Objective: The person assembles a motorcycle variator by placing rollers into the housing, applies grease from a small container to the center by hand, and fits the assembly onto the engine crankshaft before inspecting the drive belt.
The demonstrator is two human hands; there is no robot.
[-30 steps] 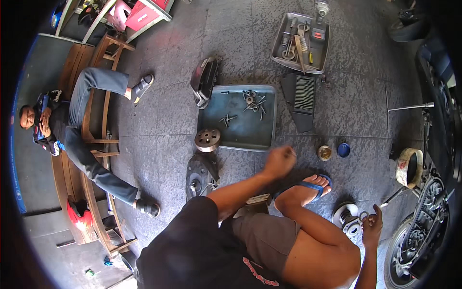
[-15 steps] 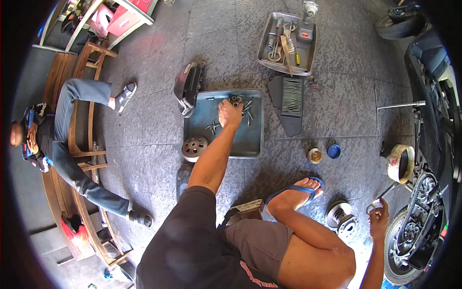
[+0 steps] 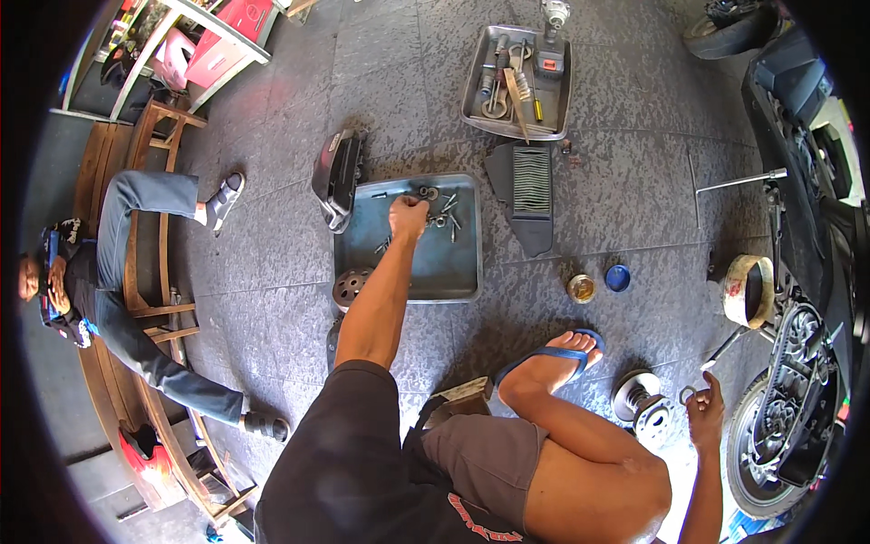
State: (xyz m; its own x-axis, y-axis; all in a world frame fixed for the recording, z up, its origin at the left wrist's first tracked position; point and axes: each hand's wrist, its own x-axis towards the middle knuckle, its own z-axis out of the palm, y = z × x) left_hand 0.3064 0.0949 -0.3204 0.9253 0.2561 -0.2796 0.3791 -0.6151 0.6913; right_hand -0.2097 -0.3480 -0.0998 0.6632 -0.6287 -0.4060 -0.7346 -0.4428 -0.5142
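Observation:
My left hand (image 3: 410, 218) is over the blue-grey tray (image 3: 458, 276), fingers drawn together in a pinch among loose metal parts. Whatever is in that pinch is too small or hidden to make out. Bolts (image 3: 452, 225) lie just right of it, and small metal rings (image 3: 432, 193) sit beyond the fingertips. A slotted round metal drum (image 3: 352, 287) rests at the tray's near left corner. At the lower right, my right hand (image 3: 705, 419) pinches a metal ring (image 3: 687, 395), held up near a shiny pulley-like part (image 3: 642, 399) on the floor.
A motorbike (image 3: 797, 381) with its drive side exposed stands at the right. Beyond the tray are a tool tray (image 3: 564, 109) and an air filter (image 3: 532, 186). An open tin (image 3: 581, 288) and blue lid (image 3: 617, 278) lie nearby. Another person (image 3: 68, 272) sits on a wooden bench.
The view has shifted slightly, moving the scene leftward. My left hand has drawn back a little from the rings and its fingers are closer together. The right still holds the metal ring.

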